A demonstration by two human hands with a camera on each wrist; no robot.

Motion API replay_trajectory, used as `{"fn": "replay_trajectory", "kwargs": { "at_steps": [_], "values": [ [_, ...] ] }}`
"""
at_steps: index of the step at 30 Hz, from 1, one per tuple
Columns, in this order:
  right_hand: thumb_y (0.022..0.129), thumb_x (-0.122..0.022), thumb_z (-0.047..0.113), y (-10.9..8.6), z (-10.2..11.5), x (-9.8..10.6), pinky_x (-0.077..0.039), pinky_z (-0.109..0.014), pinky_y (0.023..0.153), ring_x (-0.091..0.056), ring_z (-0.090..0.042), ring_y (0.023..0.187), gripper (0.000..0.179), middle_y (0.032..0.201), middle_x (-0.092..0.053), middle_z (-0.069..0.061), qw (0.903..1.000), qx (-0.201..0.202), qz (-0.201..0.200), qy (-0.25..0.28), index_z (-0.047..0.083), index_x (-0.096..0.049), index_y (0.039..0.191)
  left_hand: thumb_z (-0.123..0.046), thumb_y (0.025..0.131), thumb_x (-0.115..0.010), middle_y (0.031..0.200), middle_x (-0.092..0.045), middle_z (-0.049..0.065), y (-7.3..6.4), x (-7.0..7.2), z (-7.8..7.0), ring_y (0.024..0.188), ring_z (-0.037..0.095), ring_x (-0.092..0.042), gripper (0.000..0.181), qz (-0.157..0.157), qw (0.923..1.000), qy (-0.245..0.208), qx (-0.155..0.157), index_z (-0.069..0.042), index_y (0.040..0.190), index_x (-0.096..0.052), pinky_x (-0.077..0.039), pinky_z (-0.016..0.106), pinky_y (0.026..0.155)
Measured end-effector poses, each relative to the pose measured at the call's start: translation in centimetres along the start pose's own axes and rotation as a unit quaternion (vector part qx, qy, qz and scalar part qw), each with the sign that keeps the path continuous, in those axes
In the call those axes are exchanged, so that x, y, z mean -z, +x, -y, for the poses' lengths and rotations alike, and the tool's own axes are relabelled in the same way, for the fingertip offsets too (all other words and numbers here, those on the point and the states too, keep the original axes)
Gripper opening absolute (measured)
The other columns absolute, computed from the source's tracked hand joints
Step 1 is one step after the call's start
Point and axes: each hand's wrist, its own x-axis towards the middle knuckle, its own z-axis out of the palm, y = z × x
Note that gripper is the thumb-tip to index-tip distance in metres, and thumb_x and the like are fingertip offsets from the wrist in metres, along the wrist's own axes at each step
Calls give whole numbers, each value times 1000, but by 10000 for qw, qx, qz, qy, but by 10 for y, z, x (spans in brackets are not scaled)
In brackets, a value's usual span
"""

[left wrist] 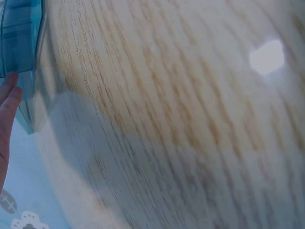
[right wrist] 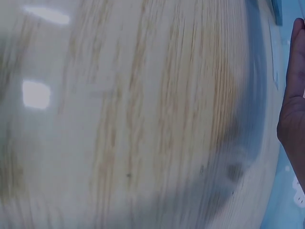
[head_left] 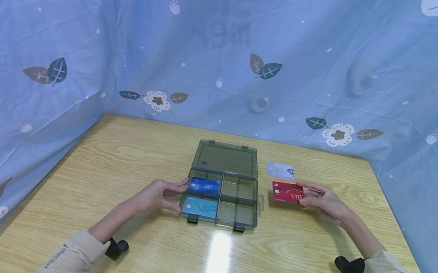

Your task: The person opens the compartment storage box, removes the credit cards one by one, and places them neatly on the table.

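Note:
A smoky clear plastic divider box (head_left: 236, 218) lies on the table with its lid (head_left: 225, 157) laid back. A dark blue VIP card (head_left: 204, 187) sits in its upper left compartment, a light blue VIP card (head_left: 200, 207) in the lower left one. My left hand (head_left: 163, 196) touches the box's left side, fingers extended along the wall and thumb near the front corner. In the left wrist view, fingertips (left wrist: 12, 81) meet the bluish box wall. To the right of the box, my right hand (head_left: 325, 203) pinches a red VIP card (head_left: 286, 192) by its right edge.
Behind the red card lies a pale silver VIP card (head_left: 280, 170) on the wooden table (head_left: 146, 147). A hanging tab (head_left: 261, 203) juts from the box's right side. Two latches (head_left: 239, 227) line its front edge. Blue patterned cloth (head_left: 226, 58) borders the table's back and sides.

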Motion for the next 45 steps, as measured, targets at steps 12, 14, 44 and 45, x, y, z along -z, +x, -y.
{"fn": "replay_trajectory", "kwargs": {
  "at_steps": [12, 14, 44, 45],
  "values": [
    [93, -54, -7, 0, -5, 29, -57, -30, 84, -62, -13, 109, 48, 120, -65, 6, 9985, -36, 543, 74, 26, -61, 126, -9, 73, -81, 146, -30, 25, 0, 0, 2, 124, 35, -47, 63, -8, 10000, -13, -19, 12, 126, -54, -49, 34, 95],
    [93, -54, -7, -2, -6, 33, -56, -30, 85, -62, -13, 109, 49, 120, -65, 7, 9988, -59, 487, 33, 26, -61, 128, -8, 73, -80, 146, -30, 26, 0, 0, 2, 125, 36, -46, 63, 9, 10000, -44, -37, 12, 126, -54, -48, 34, 95],
    [94, -61, 4, -22, -9, 75, -55, -22, 86, -58, 2, 101, 47, 111, -59, 20, 9949, -569, -582, -603, 36, -61, 127, -9, 72, -80, 146, -29, 24, 1, 1, 3, 124, 35, -47, 63, 17, 9999, -86, -91, 12, 126, -53, -48, 34, 95],
    [94, -61, 5, -22, -9, 76, -54, -22, 86, -58, 2, 101, 46, 113, -58, 20, 9945, -583, -607, -628, 36, -60, 128, -8, 72, -81, 147, -29, 24, 1, 1, 3, 124, 35, -47, 63, 14, 9999, -105, -67, 12, 126, -54, -48, 34, 95]
  ]
}}
